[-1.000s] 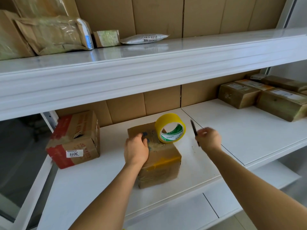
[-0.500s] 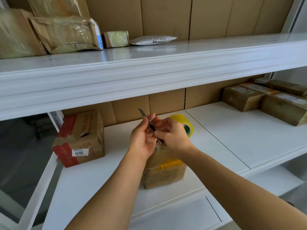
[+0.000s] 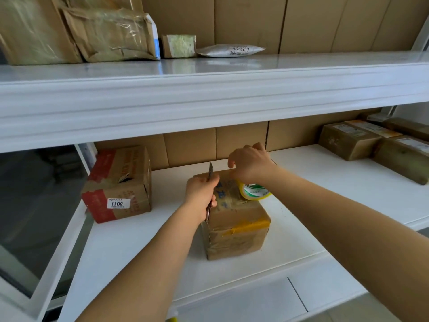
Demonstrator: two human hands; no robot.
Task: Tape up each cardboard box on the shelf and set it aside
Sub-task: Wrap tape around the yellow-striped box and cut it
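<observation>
White shelf (image 3: pixel 301 201): left hand (image 3: pixel 201 194) grips knife (image 3: pixel 210 175) at box (image 3: pixel 234 226) edge.

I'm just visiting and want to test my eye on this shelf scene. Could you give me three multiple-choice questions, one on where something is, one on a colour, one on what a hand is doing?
1. Where does the tape roll lie?
A. on top of the middle box
B. on the upper shelf
C. on the red-edged box

2. What colour is the tape roll's outer band?
A. blue
B. yellow
C. black

3. What is the left hand doing?
A. resting flat and empty
B. gripping the knife
C. lifting a box

Answers:
1 A: the roll sits on the middle box, under the right hand.
2 B: its rim shows yellow around a green and white label.
3 B: its fingers curl round the knife, whose blade points up.
</observation>
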